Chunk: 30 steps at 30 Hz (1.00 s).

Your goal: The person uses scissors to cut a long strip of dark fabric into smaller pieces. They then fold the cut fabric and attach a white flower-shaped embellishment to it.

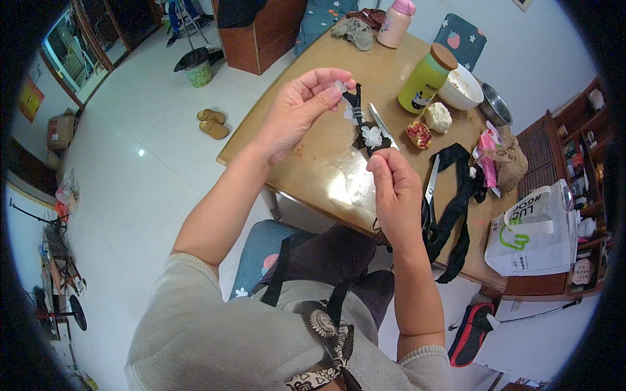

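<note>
A black strip (356, 112) with translucent white flowers (372, 136) on it is held up above the near part of the table. My left hand (301, 107) pinches its upper end between thumb and fingers, at a small white flower. The lower end is pinched in my right hand (396, 186), and the fingers hide part of it. Just behind the strip lies a pointed metal blade (380, 122), its other end hidden. Right of my right hand rest scissors (431, 186) with black handles, beside a long black cloth strip (460, 202).
On the wooden table (306, 156) stand a green bottle (420, 85), a pink bottle (396, 25), a white bowl (462, 90) and a metal bowl (495, 104). A cut pomegranate (419, 134) lies near a pale lump (438, 118). A white bag (531, 231) stands at the right edge.
</note>
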### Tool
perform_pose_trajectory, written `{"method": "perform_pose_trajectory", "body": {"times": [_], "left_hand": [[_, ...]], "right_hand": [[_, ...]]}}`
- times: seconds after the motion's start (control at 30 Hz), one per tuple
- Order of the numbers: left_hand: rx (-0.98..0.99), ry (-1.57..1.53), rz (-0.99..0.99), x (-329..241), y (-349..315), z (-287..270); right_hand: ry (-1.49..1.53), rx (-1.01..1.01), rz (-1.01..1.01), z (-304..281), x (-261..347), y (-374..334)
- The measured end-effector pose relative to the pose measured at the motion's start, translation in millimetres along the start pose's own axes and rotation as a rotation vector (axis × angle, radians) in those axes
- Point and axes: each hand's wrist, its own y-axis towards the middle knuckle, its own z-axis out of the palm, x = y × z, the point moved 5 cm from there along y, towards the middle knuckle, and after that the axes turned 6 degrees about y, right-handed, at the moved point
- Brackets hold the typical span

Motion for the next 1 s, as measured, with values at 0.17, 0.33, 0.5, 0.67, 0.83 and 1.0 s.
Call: {"method": "perform_pose_trajectory", "body": {"times": [0.17,0.33,0.5,0.67,0.83,1.0], "left_hand": [[0.036,-0.116,-0.016,5,-1,1],[0.075,-0.179,0.055,0,0,6],[0.089,-0.218,0.107,-4,1,6],[0.124,-0.223,0.091,-6,-2,10],[0.132,-0.048,0.165,-13,-3,11],[0.139,0.081,0.269,-24,-5,15]], "right_hand": [[-0.008,-0.033,0.023,1,0,1],[0.027,0.019,0.036,9,5,1],[0.354,0.2,0.165,19,3,9],[0.765,0.305,0.286,28,7,17],[0.74,0.221,0.336,28,16,24],[0.753,0.159,0.373,29,17,34]]}}
